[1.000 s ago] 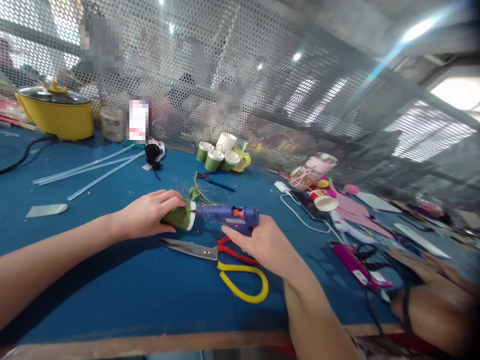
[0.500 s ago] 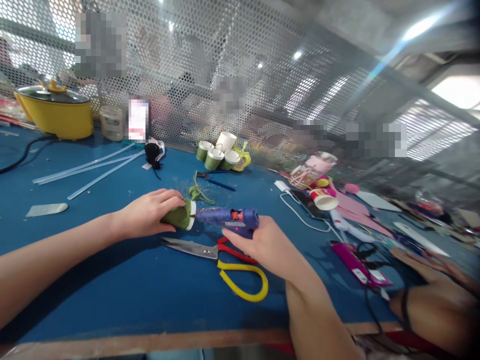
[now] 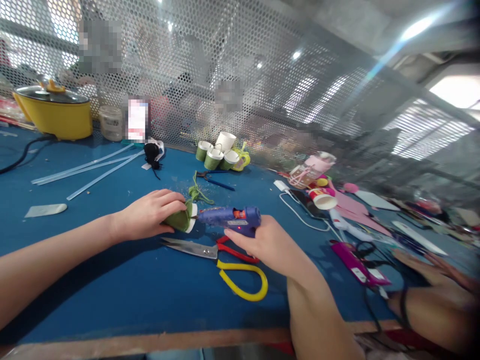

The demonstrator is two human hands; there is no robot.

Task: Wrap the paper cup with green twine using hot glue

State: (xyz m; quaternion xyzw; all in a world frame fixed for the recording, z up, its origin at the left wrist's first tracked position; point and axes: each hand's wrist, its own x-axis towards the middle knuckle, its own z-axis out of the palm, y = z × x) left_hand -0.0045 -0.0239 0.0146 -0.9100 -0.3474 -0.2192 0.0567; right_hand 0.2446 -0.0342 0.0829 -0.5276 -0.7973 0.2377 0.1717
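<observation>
My left hand [image 3: 148, 215] grips a small cup wrapped in green felt [image 3: 181, 218], lying on its side on the blue table [image 3: 112, 290]. My right hand [image 3: 268, 245] holds a blue hot glue gun [image 3: 230, 217], its nozzle touching the cup's white rim. A green cord [image 3: 197, 192] trails from the cup toward the back.
Scissors with red and yellow handles [image 3: 225, 262] lie just in front of my hands. Green-wrapped cups [image 3: 219, 156] stand by the mesh wall. Clear glue sticks [image 3: 90, 170] and a yellow pot [image 3: 54, 112] are at left. Another person's arm [image 3: 431, 300], a pink tool [image 3: 358, 267] and cables crowd the right.
Hardly anything has moved; the glue gun has shifted slightly at the cup's rim, and my left hand keeps its grip on the cup.
</observation>
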